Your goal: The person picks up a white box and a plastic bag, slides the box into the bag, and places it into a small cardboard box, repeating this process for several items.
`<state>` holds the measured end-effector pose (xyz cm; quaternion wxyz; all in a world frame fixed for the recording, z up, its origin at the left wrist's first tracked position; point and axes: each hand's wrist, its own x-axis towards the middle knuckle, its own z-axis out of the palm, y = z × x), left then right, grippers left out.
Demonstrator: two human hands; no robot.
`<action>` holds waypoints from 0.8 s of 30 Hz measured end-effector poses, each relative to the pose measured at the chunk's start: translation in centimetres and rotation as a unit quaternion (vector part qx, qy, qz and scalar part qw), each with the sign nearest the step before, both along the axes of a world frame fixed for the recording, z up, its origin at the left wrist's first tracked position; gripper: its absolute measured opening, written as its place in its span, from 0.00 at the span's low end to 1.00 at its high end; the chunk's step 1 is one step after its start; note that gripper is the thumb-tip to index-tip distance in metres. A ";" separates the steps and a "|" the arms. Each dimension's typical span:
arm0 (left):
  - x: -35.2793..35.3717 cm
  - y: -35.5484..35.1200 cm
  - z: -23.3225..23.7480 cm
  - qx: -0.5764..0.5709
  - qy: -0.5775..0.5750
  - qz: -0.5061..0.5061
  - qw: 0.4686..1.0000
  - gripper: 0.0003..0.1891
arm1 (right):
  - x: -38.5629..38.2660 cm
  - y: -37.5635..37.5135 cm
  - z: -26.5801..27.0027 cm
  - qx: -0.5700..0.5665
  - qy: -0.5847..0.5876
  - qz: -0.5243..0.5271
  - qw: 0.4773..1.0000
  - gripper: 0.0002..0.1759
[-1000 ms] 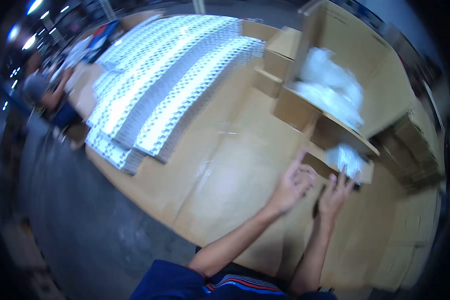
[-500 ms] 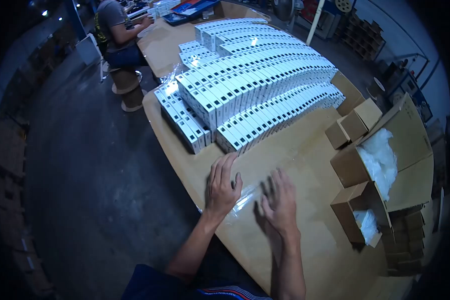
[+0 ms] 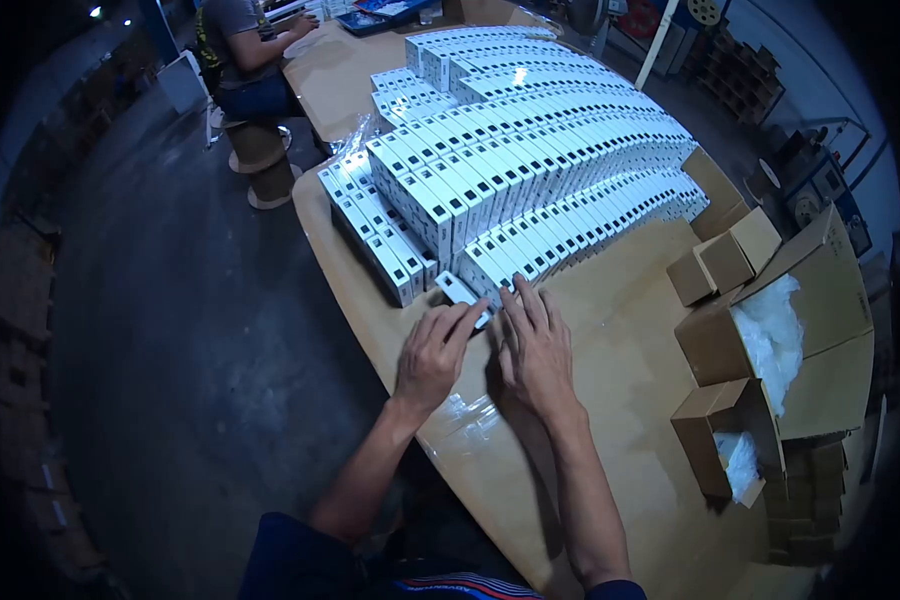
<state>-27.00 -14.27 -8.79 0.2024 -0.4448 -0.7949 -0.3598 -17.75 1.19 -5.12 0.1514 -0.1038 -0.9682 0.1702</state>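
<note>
I make the loose white box (image 3: 459,291) just above the left hand (image 3: 432,352), centre frame, long axis running upper-left to lower-right, near end at the left fingers (image 3: 462,322); the right hand (image 3: 536,352) lies beside, both flat, outspread, holding nothing.

A dark concrete floor (image 3: 170,350) ran beside a long, cardboard-covered table (image 3: 630,340). A round stool (image 3: 260,165) stood near its far end, below a ceiling light (image 3: 95,12).
</note>
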 end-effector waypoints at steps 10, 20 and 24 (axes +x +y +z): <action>4.3 -2.2 1.5 0.077 0.017 -0.024 0.997 0.25 | 5.5 0.0 2.5 -0.282 0.110 -0.012 0.953 0.51; 11.5 5.5 4.0 0.139 -0.031 -0.252 0.957 0.25 | 15.2 3.4 4.2 -0.628 0.177 0.002 0.758 0.28; 12.6 9.5 8.1 0.127 -0.095 -0.376 0.913 0.20 | 19.8 6.8 6.2 -0.597 0.227 -0.036 0.769 0.15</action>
